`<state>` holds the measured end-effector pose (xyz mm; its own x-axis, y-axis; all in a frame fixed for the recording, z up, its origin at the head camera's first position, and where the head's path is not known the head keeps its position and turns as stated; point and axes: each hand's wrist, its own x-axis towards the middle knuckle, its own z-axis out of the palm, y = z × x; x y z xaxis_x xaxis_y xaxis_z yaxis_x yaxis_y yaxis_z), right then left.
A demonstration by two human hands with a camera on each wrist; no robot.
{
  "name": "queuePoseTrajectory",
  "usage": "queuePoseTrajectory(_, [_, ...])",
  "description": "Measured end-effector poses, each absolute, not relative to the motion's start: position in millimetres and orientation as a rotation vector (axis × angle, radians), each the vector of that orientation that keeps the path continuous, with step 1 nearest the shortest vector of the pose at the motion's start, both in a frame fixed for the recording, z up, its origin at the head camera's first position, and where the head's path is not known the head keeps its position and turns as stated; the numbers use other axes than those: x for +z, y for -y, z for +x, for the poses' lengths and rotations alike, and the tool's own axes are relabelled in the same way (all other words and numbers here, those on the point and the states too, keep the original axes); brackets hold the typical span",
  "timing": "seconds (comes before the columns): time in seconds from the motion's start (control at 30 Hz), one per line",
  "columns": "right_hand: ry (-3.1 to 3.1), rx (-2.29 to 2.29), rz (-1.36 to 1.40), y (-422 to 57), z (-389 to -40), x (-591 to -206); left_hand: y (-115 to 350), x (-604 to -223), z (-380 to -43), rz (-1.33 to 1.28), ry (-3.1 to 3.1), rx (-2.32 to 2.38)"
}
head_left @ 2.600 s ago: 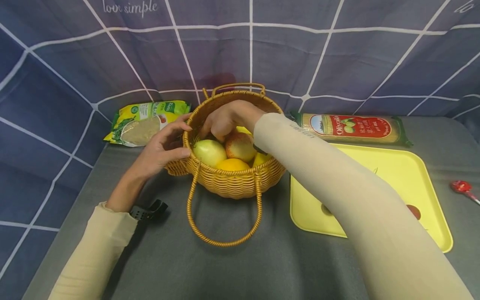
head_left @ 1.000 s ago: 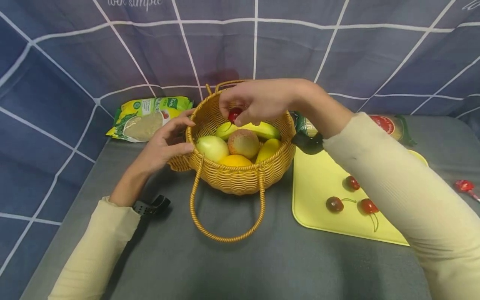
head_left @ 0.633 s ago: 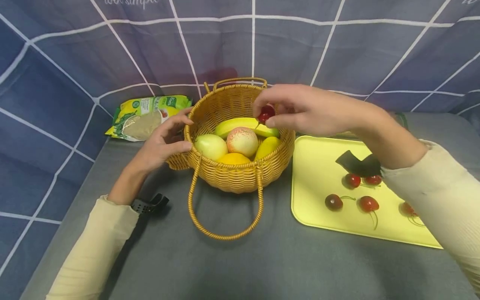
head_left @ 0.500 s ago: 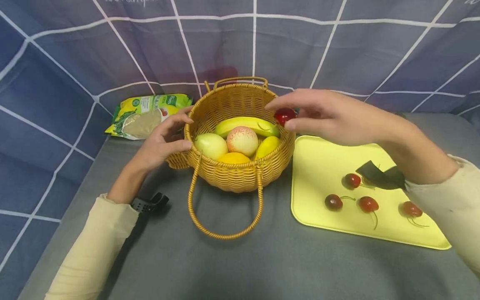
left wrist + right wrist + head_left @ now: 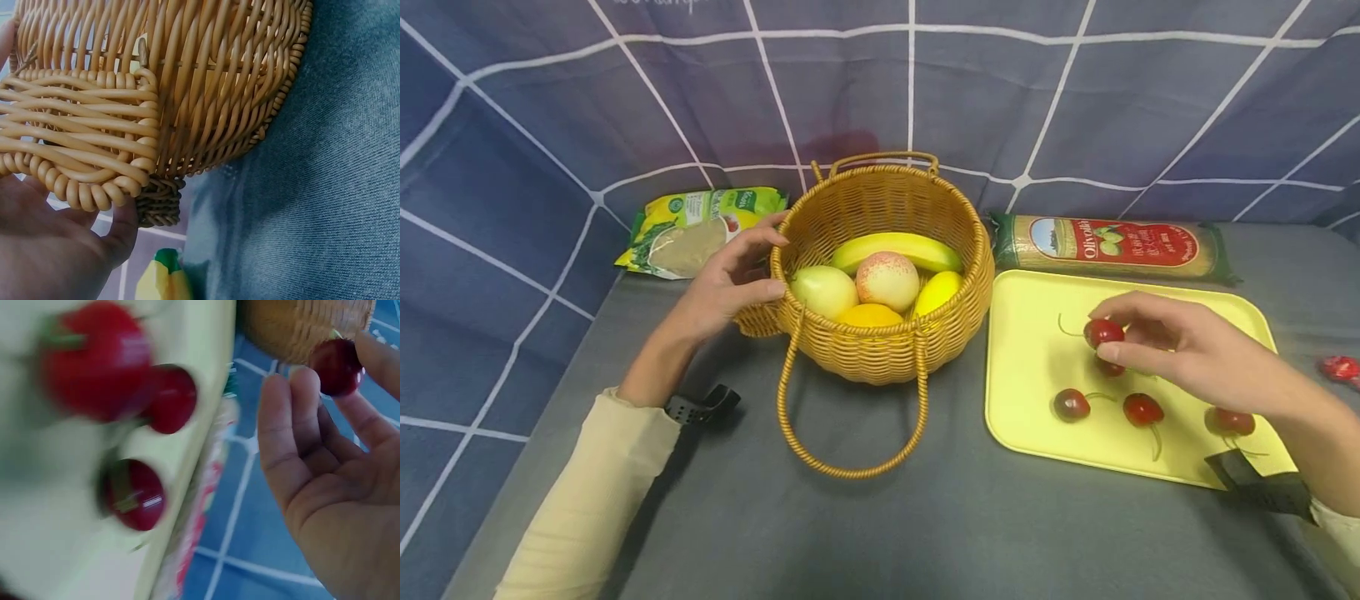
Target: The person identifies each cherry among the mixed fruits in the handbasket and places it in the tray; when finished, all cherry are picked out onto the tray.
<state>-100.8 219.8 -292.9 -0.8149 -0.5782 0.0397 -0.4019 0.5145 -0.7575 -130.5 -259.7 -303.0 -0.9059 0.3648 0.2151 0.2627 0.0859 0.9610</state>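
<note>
My right hand (image 5: 1195,354) pinches a dark red cherry (image 5: 1103,332) between thumb and fingers, above the yellow tray (image 5: 1022,358). The same cherry (image 5: 335,367) shows between the fingertips in the right wrist view. Several other cherries lie on the tray, including a dark one (image 5: 1071,405). My left hand (image 5: 711,292) holds the left side of a wicker basket (image 5: 865,358), thumb and fingers at its rim. Inside the basket are a banana (image 5: 898,247), a peach (image 5: 887,282), a pale green fruit (image 5: 825,292), a lemon-yellow fruit (image 5: 938,292) and an orange-yellow fruit (image 5: 870,316).
Behind the left hand lies a yellow-green food bag (image 5: 688,242). A pack of spaghetti (image 5: 1105,243) lies along the tray's back edge. One basket handle (image 5: 850,473) hangs forward onto the grey table. A red wrapped lollipop (image 5: 1341,368) is at far right.
My right hand was down in the basket, came up pinching the cherry, and has carried it rightward and down over the tray. The left hand stays at the basket rim.
</note>
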Motion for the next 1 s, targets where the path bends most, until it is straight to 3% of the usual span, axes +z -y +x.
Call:
queuePoseTrajectory(0.4, [-2.596,-0.997,-0.728,-238,-83,-331,265,-306,-133,0.665,-2.249,1.986])
queuePoseTrajectory(1.0, [-2.657,-0.842,-0.801,-239,-84,-343,267,-306,-131,0.68,-2.258,1.97])
